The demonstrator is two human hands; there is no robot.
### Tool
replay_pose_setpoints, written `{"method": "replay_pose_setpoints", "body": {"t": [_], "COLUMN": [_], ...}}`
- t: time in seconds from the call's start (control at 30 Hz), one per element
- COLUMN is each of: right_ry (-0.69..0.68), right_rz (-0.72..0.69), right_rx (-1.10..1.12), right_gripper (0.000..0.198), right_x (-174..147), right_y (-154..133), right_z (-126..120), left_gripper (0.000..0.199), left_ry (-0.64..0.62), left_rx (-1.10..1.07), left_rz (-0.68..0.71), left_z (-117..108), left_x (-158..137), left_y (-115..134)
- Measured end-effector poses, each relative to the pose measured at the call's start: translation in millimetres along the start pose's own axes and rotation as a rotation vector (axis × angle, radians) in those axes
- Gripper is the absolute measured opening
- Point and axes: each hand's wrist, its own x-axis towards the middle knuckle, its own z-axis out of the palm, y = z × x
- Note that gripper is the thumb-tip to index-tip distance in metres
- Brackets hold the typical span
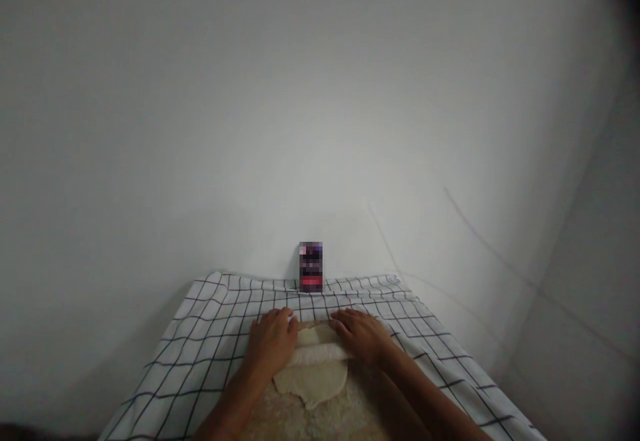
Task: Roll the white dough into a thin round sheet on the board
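Observation:
A pale rolling pin (320, 354) lies crosswise over a flattened sheet of dough (315, 382), which has an uneven edge and shows on both sides of the pin. My left hand (274, 336) is closed over the pin's left end, its fingers bent forward over it. Over the right end, my right hand (361, 334) presses down with its fingers angled inward. Both ends of the pin are hidden under my hands. Beneath the dough is a floury wooden board (290, 418).
A white tablecloth with black checks (200, 334) covers the table. At its back edge an upright phone-like object (311, 268), its front blurred, leans against the white wall (320, 128). A second wall stands at the right.

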Motion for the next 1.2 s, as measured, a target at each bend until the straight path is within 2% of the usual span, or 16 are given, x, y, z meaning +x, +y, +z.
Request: {"method": "replay_pose_setpoints", "body": {"t": [0.27,0.4,0.57,0.73,0.87,1.03,1.2], "right_ry": [0.099,0.109,0.042,-0.043,-0.052,-0.05,-0.024], "right_rz": [0.023,0.039,-0.007,0.044,0.091,0.145,0.164], "right_rx": [-0.047,-0.047,-0.048,-0.111,-0.116,-0.117,-0.113], "right_gripper": [0.047,0.046,0.043,0.046,0.048,0.044,0.04], "right_x": [-51.2,-58.0,-32.2,5.1,29.6,49.4,55.3], "right_y": [-16.8,-21.1,-16.3,-7.9,-0.9,6.2,6.8], "right_z": [8.3,7.7,-2.9,-8.5,-3.7,1.1,0.4], "left_gripper": [0.033,0.036,0.037,0.037,0.043,0.046,0.041], "left_ry": [0.134,0.154,0.057,-0.015,-0.029,-0.027,-0.026], "left_rx": [0.014,0.022,-0.009,0.065,0.092,0.082,0.085], "left_rz": [0.2,0.271,0.195,0.09,-0.022,-0.063,-0.069], "left_z": [5.6,5.9,1.7,-6.7,-11.8,-8.8,-9.3], "left_x": [-25.9,-38.7,-31.8,-8.4,8.9,24.9,27.6], "left_y": [-1.8,-3.0,-0.6,4.6,5.7,1.6,0.6]}}
